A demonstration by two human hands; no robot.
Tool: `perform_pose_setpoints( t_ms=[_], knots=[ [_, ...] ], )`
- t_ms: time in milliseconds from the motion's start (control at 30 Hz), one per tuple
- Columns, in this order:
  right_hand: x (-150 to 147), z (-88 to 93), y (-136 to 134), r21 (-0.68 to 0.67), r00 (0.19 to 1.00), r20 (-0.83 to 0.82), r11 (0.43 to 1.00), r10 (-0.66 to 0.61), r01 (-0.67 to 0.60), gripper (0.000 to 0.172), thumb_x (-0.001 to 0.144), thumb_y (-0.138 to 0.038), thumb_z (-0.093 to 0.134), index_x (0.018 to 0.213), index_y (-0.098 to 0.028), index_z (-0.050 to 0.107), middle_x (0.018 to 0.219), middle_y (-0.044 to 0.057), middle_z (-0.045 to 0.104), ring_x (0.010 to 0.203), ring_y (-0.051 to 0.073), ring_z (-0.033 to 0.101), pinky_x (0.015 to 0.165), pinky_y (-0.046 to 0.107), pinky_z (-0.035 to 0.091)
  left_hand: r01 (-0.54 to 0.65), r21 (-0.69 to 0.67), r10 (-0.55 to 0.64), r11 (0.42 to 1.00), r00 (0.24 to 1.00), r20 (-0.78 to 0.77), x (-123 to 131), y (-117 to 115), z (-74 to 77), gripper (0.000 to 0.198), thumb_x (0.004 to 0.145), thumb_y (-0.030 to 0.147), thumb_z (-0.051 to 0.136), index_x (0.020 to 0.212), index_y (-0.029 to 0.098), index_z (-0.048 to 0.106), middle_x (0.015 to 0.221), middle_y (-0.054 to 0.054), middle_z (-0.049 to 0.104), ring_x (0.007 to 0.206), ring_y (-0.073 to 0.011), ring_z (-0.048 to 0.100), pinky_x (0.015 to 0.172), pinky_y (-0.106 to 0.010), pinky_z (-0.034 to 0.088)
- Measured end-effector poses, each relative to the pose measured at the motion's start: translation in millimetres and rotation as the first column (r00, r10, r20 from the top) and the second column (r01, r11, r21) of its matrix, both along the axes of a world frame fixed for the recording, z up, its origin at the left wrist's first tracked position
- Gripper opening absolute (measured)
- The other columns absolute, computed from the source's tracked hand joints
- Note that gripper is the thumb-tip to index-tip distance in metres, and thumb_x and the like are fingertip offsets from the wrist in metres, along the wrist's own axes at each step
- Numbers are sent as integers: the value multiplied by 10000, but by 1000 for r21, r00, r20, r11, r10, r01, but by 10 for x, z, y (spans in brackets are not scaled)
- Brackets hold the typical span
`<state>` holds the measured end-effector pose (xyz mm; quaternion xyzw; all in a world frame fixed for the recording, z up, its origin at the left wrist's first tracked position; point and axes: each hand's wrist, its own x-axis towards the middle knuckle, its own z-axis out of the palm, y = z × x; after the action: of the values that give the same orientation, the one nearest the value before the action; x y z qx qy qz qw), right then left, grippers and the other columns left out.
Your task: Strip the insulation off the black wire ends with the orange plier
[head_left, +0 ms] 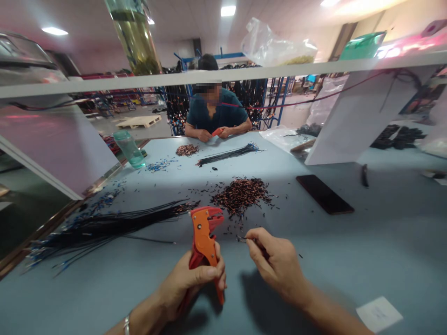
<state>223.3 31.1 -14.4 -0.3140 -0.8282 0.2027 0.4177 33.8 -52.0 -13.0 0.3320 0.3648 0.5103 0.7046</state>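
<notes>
My left hand (pixel 195 279) is wrapped round the handles of an orange and red wire stripper (pixel 204 235), held upright with its jaws pointing right. Thumb and forefinger of my right hand (pixel 277 263) are pinched on a small dark piece at their tips, perhaps a short wire end; it is too small to make out. Just beyond the hands lies a heap of short black and copper wire scraps (pixel 240 195). To the left, a bundle of long black wires (pixel 118 223) has blue-tipped ends at the near left and bare copper towards the stripper.
Across the table a person (pixel 218 109) holds a red tool. Nearer lie a second wire bundle (pixel 228 155), a copper scrap pile (pixel 187 150), and a green bottle (pixel 129 149). On the right are a phone (pixel 324 194) and white paper (pixel 379 315). A shelf (pixel 223 76) spans overhead.
</notes>
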Motion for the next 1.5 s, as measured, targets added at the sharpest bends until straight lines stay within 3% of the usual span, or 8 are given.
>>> perform_pose_setpoints(
  t_ms=[233,633,867,1033,1133,1267,1367,1500],
  knots=[
    [6,3,-3,5,999,-7,999,40,-40,155,923,-177,447,823,-186,565,501,-83,420,401,79,406,454,197,316,139,-10,-138,990,989,49,16,-21,-19,349,701,304,768,900,131,540,733,-24,589,667,-164,614,676,-327,475],
    [-50,-58,-99,-40,978,16,978,207,-206,162,918,-166,440,792,-203,534,547,-67,463,422,79,406,448,192,323,152,-24,-150,988,987,53,35,-46,5,434,674,314,803,987,126,568,723,-21,590,664,-154,610,644,-301,503],
    [-27,-52,-102,-54,977,-1,976,211,-211,153,923,-168,442,825,-199,555,573,-61,498,435,80,433,459,189,344,78,55,-78,995,997,5,29,-35,-52,438,703,340,793,1009,150,544,746,-11,561,689,-157,591,614,-297,514],
    [-33,-11,-122,-149,977,-27,965,213,-215,164,929,-195,440,825,-201,567,577,-58,498,455,87,445,475,191,356,-2,185,41,983,977,-207,13,-55,-6,369,784,370,720,1021,161,528,807,-22,540,718,-142,555,675,-289,485],
    [-39,26,-125,-266,977,-60,940,203,-212,182,928,-234,434,790,-206,549,568,-59,463,470,95,430,474,197,349,17,329,146,944,873,-465,-13,-77,18,235,874,346,596,1010,167,529,835,-41,537,737,-147,523,682,-279,453],
    [-28,68,-106,-464,977,-110,860,181,-212,225,916,-306,434,729,-208,510,567,-59,408,504,107,390,486,209,334,167,609,437,775,553,-709,-71,-49,-14,152,842,246,562,983,201,529,773,-29,545,660,-154,482,623,-282,395],
    [-25,96,-101,-625,956,-219,723,197,-293,254,908,-376,459,740,-198,526,616,-39,456,552,116,406,512,216,359,335,672,557,660,382,-737,-92,-4,-57,251,769,194,574,1014,205,524,829,-62,594,710,-191,506,663,-312,393],
    [-45,104,-119,-711,893,-404,547,197,-442,198,855,-343,553,724,-195,534,635,-50,460,570,104,390,521,195,358,432,635,586,640,260,-768,-92,20,-105,348,754,158,524,1100,185,506,895,-106,610,762,-226,518,687,-343,397]
  ],
)
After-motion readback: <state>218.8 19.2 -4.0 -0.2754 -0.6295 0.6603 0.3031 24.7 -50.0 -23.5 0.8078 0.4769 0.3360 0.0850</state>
